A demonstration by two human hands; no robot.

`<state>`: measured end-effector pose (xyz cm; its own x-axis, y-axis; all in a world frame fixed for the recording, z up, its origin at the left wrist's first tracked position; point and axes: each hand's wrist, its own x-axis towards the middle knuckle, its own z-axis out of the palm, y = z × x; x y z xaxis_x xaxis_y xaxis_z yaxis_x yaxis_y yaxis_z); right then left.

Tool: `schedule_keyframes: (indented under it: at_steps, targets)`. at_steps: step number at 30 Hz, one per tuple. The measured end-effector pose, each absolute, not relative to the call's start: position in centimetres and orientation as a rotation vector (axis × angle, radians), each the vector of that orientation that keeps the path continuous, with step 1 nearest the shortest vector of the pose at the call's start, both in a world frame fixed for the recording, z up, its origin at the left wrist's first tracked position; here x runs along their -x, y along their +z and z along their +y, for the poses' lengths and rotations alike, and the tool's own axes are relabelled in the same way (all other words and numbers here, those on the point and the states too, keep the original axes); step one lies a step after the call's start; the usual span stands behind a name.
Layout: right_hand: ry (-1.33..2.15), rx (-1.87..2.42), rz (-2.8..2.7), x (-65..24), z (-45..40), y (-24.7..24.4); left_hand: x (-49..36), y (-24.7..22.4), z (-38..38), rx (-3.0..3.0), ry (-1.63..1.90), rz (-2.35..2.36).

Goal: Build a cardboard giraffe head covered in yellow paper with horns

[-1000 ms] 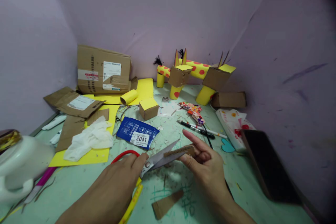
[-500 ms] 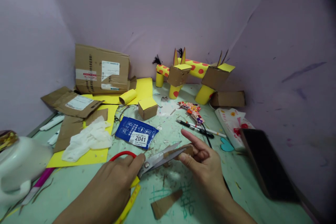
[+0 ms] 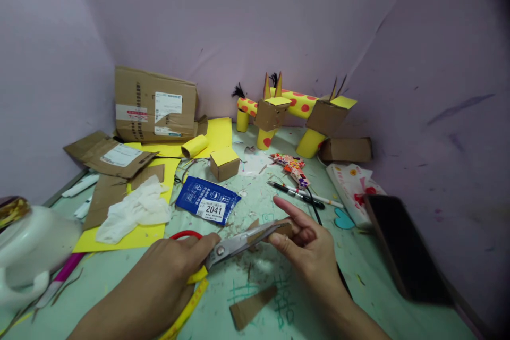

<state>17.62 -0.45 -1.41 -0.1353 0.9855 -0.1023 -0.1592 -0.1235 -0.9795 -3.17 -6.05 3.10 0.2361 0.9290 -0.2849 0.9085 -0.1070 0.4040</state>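
Note:
My left hand (image 3: 175,265) grips the scissors (image 3: 235,241), which have red and yellow handles. Their blades reach to the right and lie nearly closed along a small piece of cardboard (image 3: 285,229). My right hand (image 3: 308,247) pinches that piece between thumb and fingers, with the index finger stretched away from it. Below the blades, a tapered cardboard strip (image 3: 253,308) lies on the table. Just beyond the scissors is a blue packet (image 3: 207,200) with a label reading 2041.
Two yellow, red-spotted cardboard animals (image 3: 273,111) stand at the back. A cardboard parcel (image 3: 155,106), yellow paper (image 3: 219,130) and a small box (image 3: 225,164) are at back left. A white mug (image 3: 35,249) stands left. Pens (image 3: 297,195), a glue gun (image 3: 290,167) and a phone (image 3: 406,249) lie right.
The scissor blades have come together on the cardboard. My left hand has shifted slightly left and down with the scissors; my right hand has barely moved.

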Motion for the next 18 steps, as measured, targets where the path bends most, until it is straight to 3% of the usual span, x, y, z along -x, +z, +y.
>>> schedule_keyframes:
  at_steps: [9, 18]
  targets:
    - [1.473, 1.018, -1.202, -17.0, -1.5, -1.8, 3.0, 1.3, -6.4, -2.054, 0.177, 1.655]
    - [1.556, 0.986, -1.119, -16.8, -1.8, -1.4, 2.4, 1.1, -6.6, -2.145, -0.033, 1.741]
